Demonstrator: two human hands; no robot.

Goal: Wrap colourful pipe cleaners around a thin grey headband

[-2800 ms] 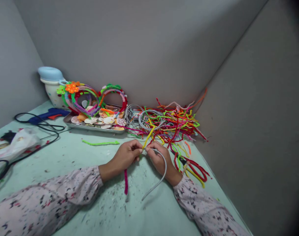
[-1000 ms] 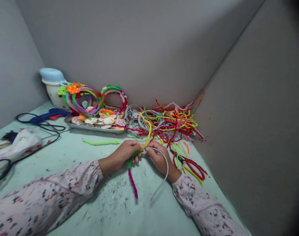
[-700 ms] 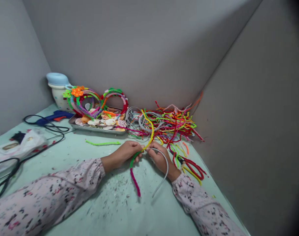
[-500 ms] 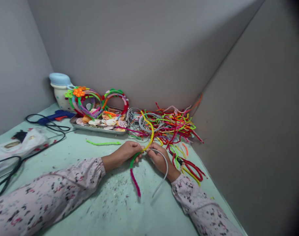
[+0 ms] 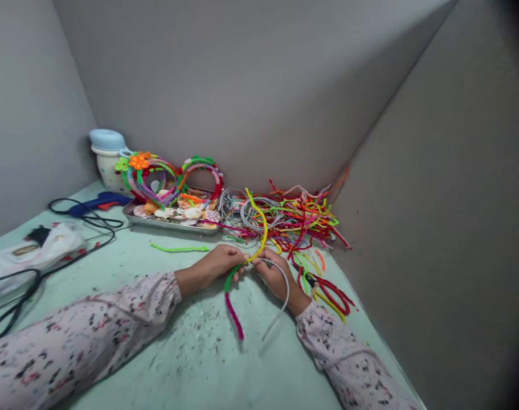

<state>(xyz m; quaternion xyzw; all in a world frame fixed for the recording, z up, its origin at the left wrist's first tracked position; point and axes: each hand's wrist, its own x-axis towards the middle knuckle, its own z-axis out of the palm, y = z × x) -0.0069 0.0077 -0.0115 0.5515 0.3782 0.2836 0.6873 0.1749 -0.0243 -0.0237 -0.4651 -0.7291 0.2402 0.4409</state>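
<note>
My left hand [image 5: 220, 264] pinches a curved grey wire where green pipe cleaner [image 5: 228, 278] is wrapped round it. Below that hand the wrapped part turns magenta [image 5: 233, 316] and hangs down toward the table. My right hand [image 5: 276, 274] is closed close beside the left, fingertips at the base of a yellow pipe cleaner [image 5: 263, 222] whose free length stands up in an arc. The bare end of the grey wire [image 5: 285, 302] curves down past the right hand. Fingers hide the spot where yellow meets the wire.
Behind my hands, a metal tray [image 5: 174, 226] holds shells and several finished headbands [image 5: 201, 165]. Right of it lies a heap of pipe cleaners [image 5: 302, 216]; red-handled scissors [image 5: 334, 293] lie nearer. A blue glue gun [image 5: 99, 202], black cord [image 5: 39, 273] and plastic bag [image 5: 58, 245] sit left.
Both hands hold nearly the same pose on the wire. The whole view has shifted very slightly; nothing has been let go or picked up.
</note>
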